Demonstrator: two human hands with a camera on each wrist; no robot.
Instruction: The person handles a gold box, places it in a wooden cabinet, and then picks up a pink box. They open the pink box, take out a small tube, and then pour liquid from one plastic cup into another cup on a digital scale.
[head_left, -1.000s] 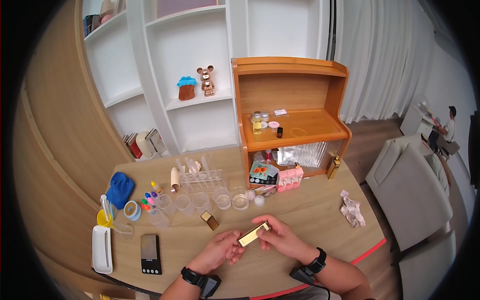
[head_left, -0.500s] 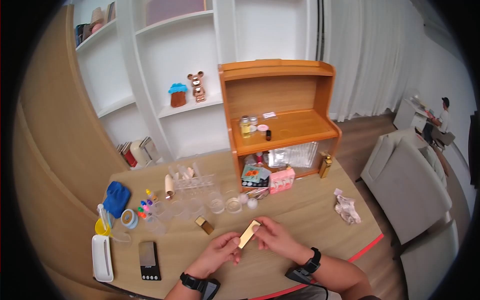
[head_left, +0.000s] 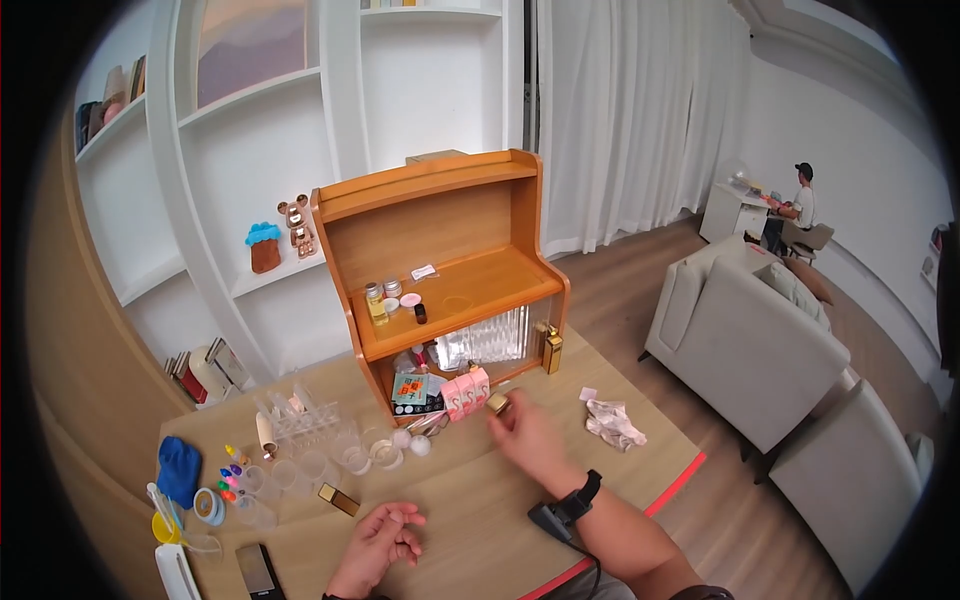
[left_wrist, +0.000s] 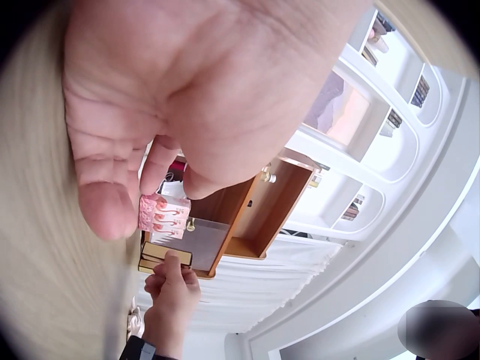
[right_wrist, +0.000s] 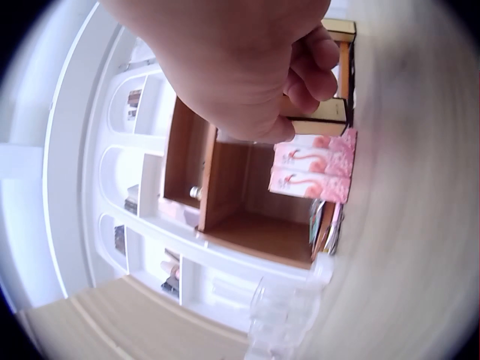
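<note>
A: What does the right hand do at this moment?

B: From my distant seat I see the right hand [head_left: 532, 438] grasping a gold case [head_left: 497, 404]; the thumb and the fingers pinch it. In the right wrist view, I find the same case just beside the pink packaging [head_left: 467, 394] with flamingo pictures, in front of the wooden shelf unit [head_left: 480, 285].

A: Does the case touch the surface [head_left: 460, 520]?

B: I cannot tell this. It is near to the surface, but its lower edge is not clear for me.

A: And the left hand?

B: The left hand [head_left: 383, 540] is released. It holds nothing, and its fingers are loosely bent. I see it over the near part of the surface, well apart from the right hand. A brown-and-gold case [head_left: 339, 499] lies near it, on its left side. Farther back I see clear cups [head_left: 355, 459] and a rack with test tubes [head_left: 297, 425].

A: What do you have on the right?

B: I have a gold container [head_left: 553, 350], upright at the right end of the shelf unit, and a crumpled pink piece [head_left: 615, 425] of some thin material on the surface.
</note>
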